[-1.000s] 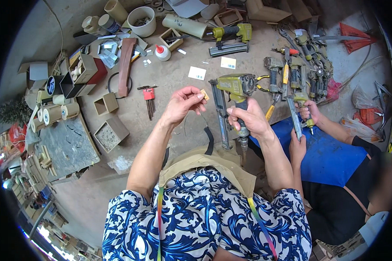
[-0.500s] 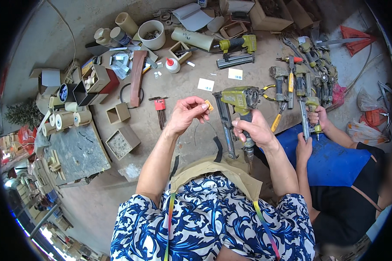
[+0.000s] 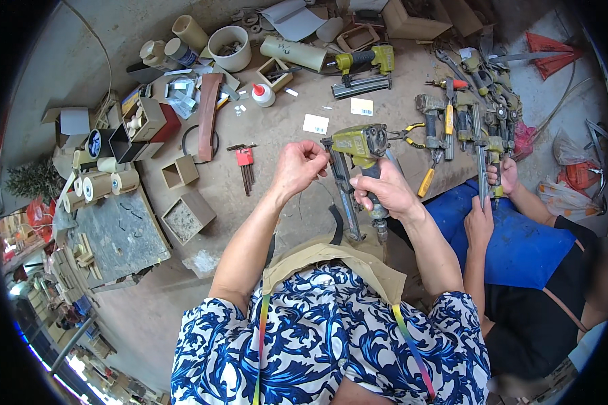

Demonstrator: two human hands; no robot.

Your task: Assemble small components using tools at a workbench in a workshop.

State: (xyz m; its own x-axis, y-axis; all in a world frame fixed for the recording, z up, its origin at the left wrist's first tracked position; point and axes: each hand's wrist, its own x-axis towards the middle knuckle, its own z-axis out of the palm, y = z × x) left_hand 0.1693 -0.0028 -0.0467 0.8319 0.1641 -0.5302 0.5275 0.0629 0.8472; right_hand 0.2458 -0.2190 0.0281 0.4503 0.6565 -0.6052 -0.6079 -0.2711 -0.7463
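My right hand (image 3: 393,192) is wrapped round the grip of a green pneumatic nail gun (image 3: 359,144), its long magazine slanting down toward my apron. A metal air fitting hangs below the grip. My left hand (image 3: 300,166) is closed in a pinch, fingertips right beside the gun's nose. What those fingers hold is hidden; whether they touch the nose I cannot tell. Just beyond the gun lie two white cards, a nearer card (image 3: 315,124) and a farther card (image 3: 362,106). A red hex key set (image 3: 244,158) rests left of my left hand.
A second nail gun (image 3: 363,70) lies farther back. Pliers (image 3: 412,136), a yellow-handled screwdriver (image 3: 427,181) and several air tools are on the right. There a co-worker's hand (image 3: 479,223) holds another nail gun (image 3: 483,162). A glue bottle (image 3: 263,95) and wooden boxes (image 3: 180,173) stand left.
My left hand has moved right to the gun's nose, and the small orange-yellow piece it pinched has gone out of sight. My right hand has shifted the nail gun slightly left.
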